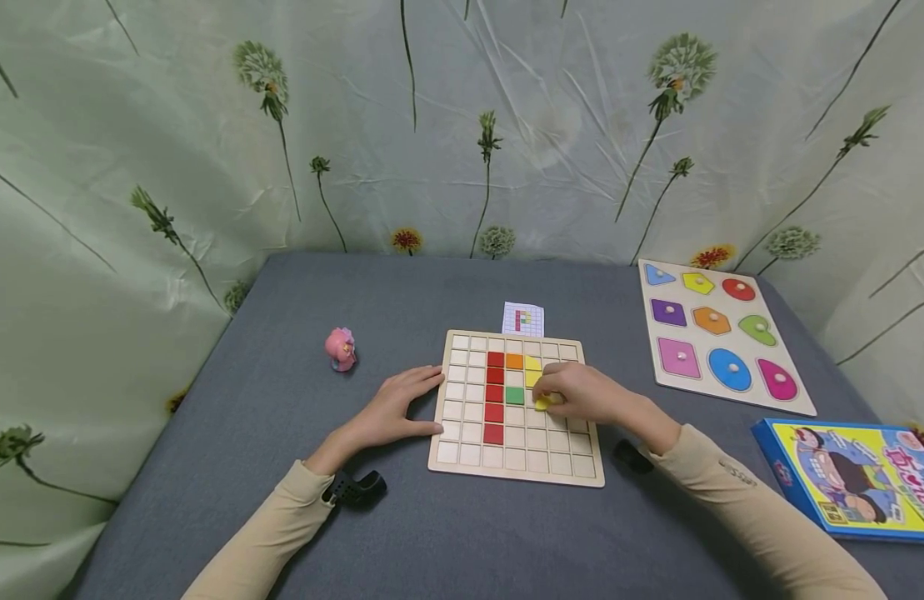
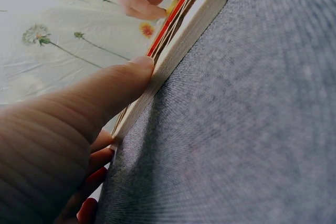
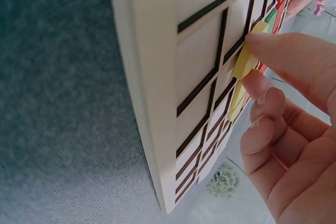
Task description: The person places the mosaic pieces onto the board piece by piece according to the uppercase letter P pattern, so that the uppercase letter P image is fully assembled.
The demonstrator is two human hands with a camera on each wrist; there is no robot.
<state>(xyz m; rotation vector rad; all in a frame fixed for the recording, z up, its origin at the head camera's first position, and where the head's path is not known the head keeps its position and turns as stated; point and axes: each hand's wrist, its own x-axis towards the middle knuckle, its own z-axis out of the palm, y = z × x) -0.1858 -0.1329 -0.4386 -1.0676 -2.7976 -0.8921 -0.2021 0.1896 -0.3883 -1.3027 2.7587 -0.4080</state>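
Observation:
A wooden grid board (image 1: pixel 517 476) of pale squares lies on the table. A column of several red tiles (image 1: pixel 494 412) runs down it, with an orange tile (image 1: pixel 514 361), a green tile (image 1: pixel 514 395) and yellow tiles (image 1: pixel 532 364) to the right. My right hand (image 1: pixel 585 393) pinches another yellow square tile (image 3: pixel 245 60) between thumb and index finger, tilted close over the grid beside the green one. At the board's left edge rests my left hand (image 1: pixel 394 407), thumb and fingers extended; its thumb (image 2: pixel 118 88) touches the wooden side.
Behind the board lies a small pattern card (image 1: pixel 523 319). A pink figurine (image 1: pixel 341 348) stands to the left. On the right are a knobbed shape puzzle (image 1: pixel 697 333) and a blue and yellow box (image 1: pixel 851 479). A flowered curtain (image 1: pixel 432 125) hangs behind the table.

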